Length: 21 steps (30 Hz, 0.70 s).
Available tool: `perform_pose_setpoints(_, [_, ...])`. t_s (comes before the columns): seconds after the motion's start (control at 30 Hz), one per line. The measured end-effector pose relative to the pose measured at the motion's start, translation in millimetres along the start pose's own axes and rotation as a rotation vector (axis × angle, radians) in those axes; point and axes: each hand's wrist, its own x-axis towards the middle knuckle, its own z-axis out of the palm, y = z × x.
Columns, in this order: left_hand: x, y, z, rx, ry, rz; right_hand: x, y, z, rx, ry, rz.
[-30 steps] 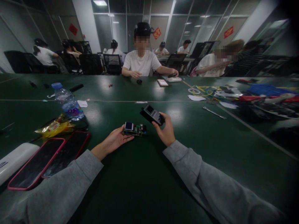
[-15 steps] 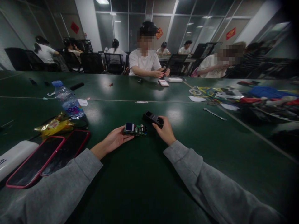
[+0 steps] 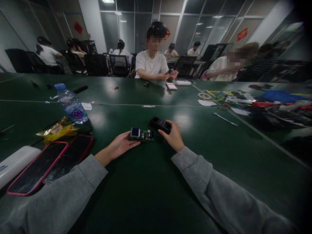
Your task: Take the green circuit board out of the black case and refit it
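Between the fingers and thumb of my left hand (image 3: 118,145) is a green circuit board (image 3: 144,136) with a small dark screen at its left end. My right hand (image 3: 174,136) grips the near right end of a black plastic case (image 3: 159,124), which has openings in its face. The case lies just right of and beyond the circuit board, with a narrow gap between them. Both things are over the dark green table (image 3: 136,188); whether they rest on it I cannot tell.
At left are a water bottle (image 3: 72,105), a yellow packet (image 3: 57,130), two red-edged phones (image 3: 39,169) and a white power bank (image 3: 17,164). A wrench (image 3: 225,119) and tangled cables (image 3: 219,96) lie at right. Across the table sits a person (image 3: 152,63) handling a small dark object.
The black case in my right hand has turned from its grey button face to its dark side and sits slightly lower. My left hand stays nearly still. The person opposite has brought both hands together.
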Motion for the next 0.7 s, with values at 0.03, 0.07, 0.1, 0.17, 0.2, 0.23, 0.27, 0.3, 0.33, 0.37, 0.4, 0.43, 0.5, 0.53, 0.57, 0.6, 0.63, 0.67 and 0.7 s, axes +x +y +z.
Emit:
perform_pose_setpoints(0.03, [0,0,-0.8,-0.004,0.005,-0.004,0,2,1,0.002,-0.015,-0.003])
perform_pose_setpoints(0.07, [0,0,-1.6,-0.009,0.009,-0.008,1,3,1,0.006,-0.030,-0.006])
perform_pose_setpoints(0.1, [0,0,-2.3,-0.015,0.010,-0.010,1,4,1,0.012,-0.039,-0.008])
perform_pose_setpoints(0.17, [0,0,-3.3,-0.026,0.004,-0.021,2,3,0,0.041,-0.021,-0.010])
perform_pose_setpoints(0.2, [1,0,-3.6,-0.030,-0.001,-0.026,2,0,-2,0.066,0.007,-0.013])
perform_pose_setpoints(0.23, [1,0,-3.9,-0.032,-0.002,-0.030,2,-4,-4,0.098,0.039,-0.020])
perform_pose_setpoints(0.27, [1,0,-4.1,-0.031,-0.001,-0.033,0,-10,-6,0.135,0.078,-0.033])
perform_pose_setpoints(0.3, [1,0,-4.4,-0.028,0.002,-0.035,-2,-18,-9,0.172,0.096,-0.055])
perform_pose_setpoints(0.33, [1,0,-4.9,-0.024,0.001,-0.033,-4,-27,-11,0.201,0.094,-0.079])
perform_pose_setpoints(0.37, [2,-1,-5.5,-0.021,-0.007,-0.028,-8,-36,-13,0.224,0.088,-0.106])
perform_pose_setpoints(0.4, [2,-1,-6.2,-0.017,-0.021,-0.023,-11,-45,-14,0.242,0.060,-0.135])
perform_pose_setpoints(0.43, [3,-1,-6.9,-0.016,-0.037,-0.019,-15,-53,-16,0.261,0.022,-0.156])
perform_pose_setpoints(0.5, [4,-2,-8.1,-0.015,-0.060,-0.013,-22,-66,-17,0.277,-0.038,-0.202])
perform_pose_setpoints(0.53, [4,-2,-8.3,-0.015,-0.064,-0.011,-25,-70,-17,0.279,-0.077,-0.224])
perform_pose_setpoints(0.57, [4,-2,-8.3,-0.014,-0.062,-0.008,-27,-73,-17,0.278,-0.112,-0.247])
perform_pose_setpoints(0.6, [4,-2,-8.1,-0.013,-0.061,-0.007,-28,-74,-17,0.278,-0.140,-0.266])
perform_pose_setpoints(0.63, [4,-2,-7.7,-0.009,-0.060,-0.005,-28,-75,-16,0.278,-0.161,-0.280])
perform_pose_setpoints(0.67, [4,-2,-7.2,-0.005,-0.058,-0.003,-28,-74,-16,0.278,-0.173,-0.290])
perform_pose_setpoints(0.7, [4,-2,-6.7,-0.001,-0.057,-0.002,-28,-73,-16,0.279,-0.179,-0.294])
